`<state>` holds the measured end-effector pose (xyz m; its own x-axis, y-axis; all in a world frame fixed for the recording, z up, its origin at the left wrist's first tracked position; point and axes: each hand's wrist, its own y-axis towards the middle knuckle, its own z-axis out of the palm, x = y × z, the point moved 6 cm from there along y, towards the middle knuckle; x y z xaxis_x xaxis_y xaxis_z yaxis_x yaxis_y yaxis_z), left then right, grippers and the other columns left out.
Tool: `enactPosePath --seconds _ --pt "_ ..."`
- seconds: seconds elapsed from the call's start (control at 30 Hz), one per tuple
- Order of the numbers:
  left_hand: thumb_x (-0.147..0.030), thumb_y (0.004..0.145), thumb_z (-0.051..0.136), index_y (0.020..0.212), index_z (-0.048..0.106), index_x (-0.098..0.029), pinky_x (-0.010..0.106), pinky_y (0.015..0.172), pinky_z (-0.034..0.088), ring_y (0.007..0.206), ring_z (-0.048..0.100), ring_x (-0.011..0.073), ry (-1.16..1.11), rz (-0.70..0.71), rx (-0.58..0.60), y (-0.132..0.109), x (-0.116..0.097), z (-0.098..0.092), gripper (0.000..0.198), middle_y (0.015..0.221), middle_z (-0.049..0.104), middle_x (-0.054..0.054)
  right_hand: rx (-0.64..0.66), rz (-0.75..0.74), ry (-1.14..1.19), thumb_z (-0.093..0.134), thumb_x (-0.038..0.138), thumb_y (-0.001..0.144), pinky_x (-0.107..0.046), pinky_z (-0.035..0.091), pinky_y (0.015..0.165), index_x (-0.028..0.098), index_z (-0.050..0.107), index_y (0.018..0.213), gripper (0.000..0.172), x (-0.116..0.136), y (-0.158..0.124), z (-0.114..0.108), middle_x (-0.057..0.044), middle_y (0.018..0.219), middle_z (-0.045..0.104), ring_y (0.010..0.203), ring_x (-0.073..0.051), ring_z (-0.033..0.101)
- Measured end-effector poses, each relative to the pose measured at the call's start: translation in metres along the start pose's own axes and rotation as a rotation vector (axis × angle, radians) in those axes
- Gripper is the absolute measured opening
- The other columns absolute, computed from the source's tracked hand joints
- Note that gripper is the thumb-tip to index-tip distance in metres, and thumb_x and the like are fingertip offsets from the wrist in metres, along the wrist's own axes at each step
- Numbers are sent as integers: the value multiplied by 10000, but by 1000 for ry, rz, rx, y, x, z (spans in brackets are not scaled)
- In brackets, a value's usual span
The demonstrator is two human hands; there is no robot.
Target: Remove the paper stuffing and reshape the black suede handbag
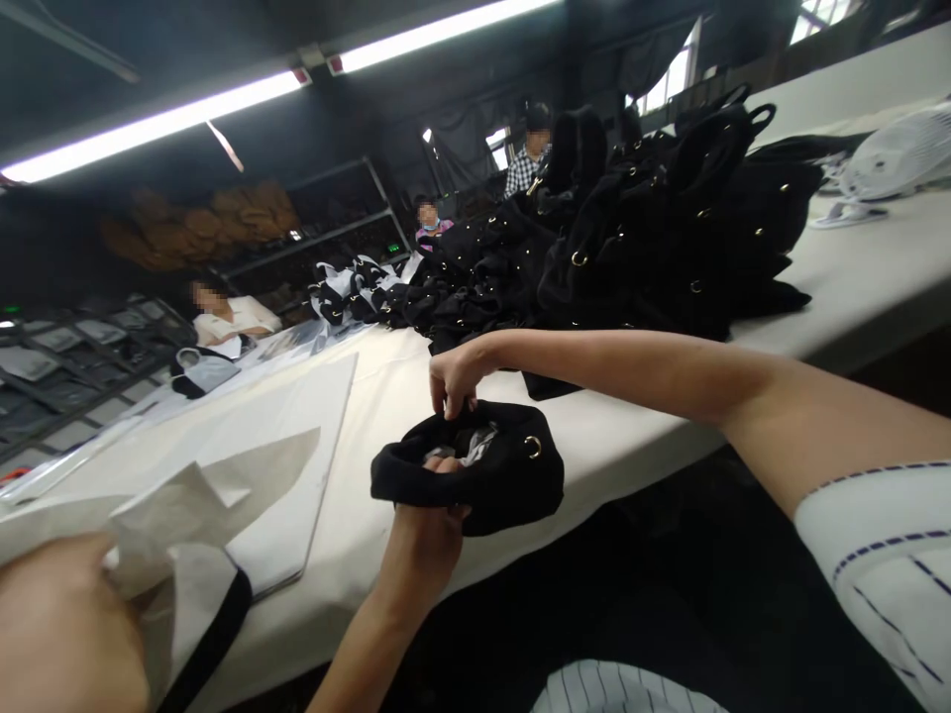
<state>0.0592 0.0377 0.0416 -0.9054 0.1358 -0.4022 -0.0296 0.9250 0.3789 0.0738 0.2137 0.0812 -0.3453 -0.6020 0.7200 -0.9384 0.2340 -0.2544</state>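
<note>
Small black bag point(509, 485), gold ring on side, mouth open, sits over near edge of pale-covered table point(616, 426). Left hand point(431, 535) clamped on near rim, fingers inside, thumb outside. Right hand point(457, 376) reaches across, fingers bent down at far rim; cannot tell whether they close on cloth. Beyond, heap of black bags point(631, 248). White fan point(902, 153) far right. At left, co-worker's blurred hand point(59, 624) beside pale sheet point(178, 505).
</note>
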Motion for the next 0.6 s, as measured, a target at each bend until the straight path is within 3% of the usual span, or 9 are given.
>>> enactPosePath --seconds 0.13,0.3,0.4,0.47,0.6 --pt "-58 704 647 861 663 -206 383 743 568 800 667 229 -79 -73 -94 1 -12 -3 216 863 700 20 -46 -100 108 844 223 652 -217 504 593 82 732 948 347 -6 -7 1 -5 720 672 675 -132 611" --pt "-91 754 626 849 676 -195 389 712 571 744 667 239 102 68 -200 17 -24 -3 149 809 702 47 -120 -225 602 871 189 628 -181 484 585 122 743 801 226 12 -13 4 -4 708 692 640 -106 608" --pt "-63 782 554 875 681 -151 459 764 565 776 684 295 338 40 -232 28 -1 10 179 832 708 111 -111 -334 760 893 191 614 -160 479 586 138 756 790 229 29 -14 12 -1 753 708 680 -102 622" --pt "-57 771 545 890 676 -145 484 770 568 796 696 324 399 -9 -221 30 21 19 198 848 717 131 -144 -368 663 858 171 675 -157 473 583 117 757 791 163 35 -9 22 2 728 697 673 -96 615" --pt "-120 750 585 938 648 -179 448 720 590 764 704 293 221 -124 -114 15 67 20 206 843 725 84 -228 -355 346 798 198 769 -193 462 592 59 759 868 175 32 3 38 3 619 660 591 -111 596"
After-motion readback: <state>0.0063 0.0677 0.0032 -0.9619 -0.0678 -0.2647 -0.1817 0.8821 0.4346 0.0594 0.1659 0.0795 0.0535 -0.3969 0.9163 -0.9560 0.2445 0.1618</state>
